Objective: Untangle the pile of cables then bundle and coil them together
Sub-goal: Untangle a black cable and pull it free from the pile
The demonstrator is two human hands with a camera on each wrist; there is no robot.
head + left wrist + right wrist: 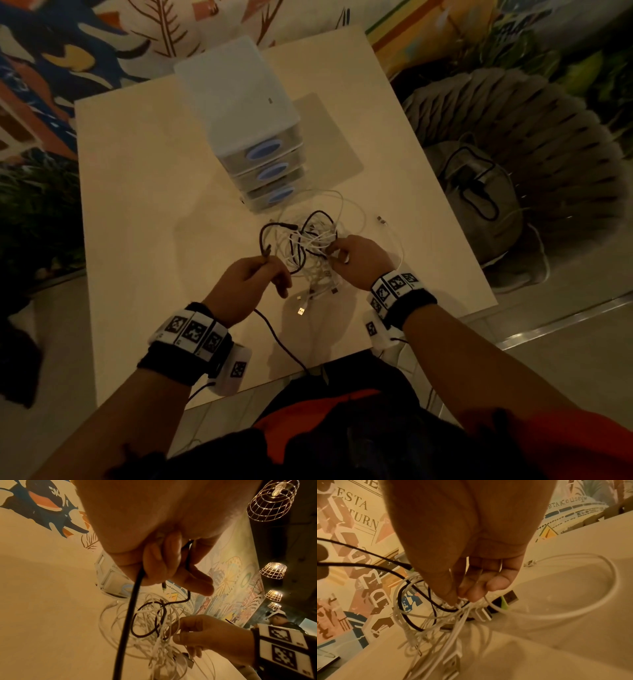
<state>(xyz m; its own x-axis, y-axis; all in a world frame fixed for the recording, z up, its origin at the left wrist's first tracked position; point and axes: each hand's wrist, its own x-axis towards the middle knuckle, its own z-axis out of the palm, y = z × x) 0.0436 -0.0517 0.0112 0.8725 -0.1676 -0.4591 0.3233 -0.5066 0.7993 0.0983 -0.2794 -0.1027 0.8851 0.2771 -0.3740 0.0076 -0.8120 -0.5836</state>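
Note:
A tangle of white cables (318, 236) threaded with a black cable (274, 339) lies mid-table in front of me. My left hand (253, 277) grips the black cable, which runs through the curled fingers (163, 563); one side trails off the table's near edge and the other loops back into the pile (147, 635). My right hand (352, 257) pinches the knot of white strands between thumb and fingertips (465, 595) and lifts it slightly. Several USB plugs (301, 311) hang loose below the tangle (452, 666).
A white three-drawer unit (239, 113) stands on the pale table (137, 205) just behind the pile. One white cable end (380, 218) lies loose to the right. A grey bag (479, 205) sits on the floor past the table's right edge.

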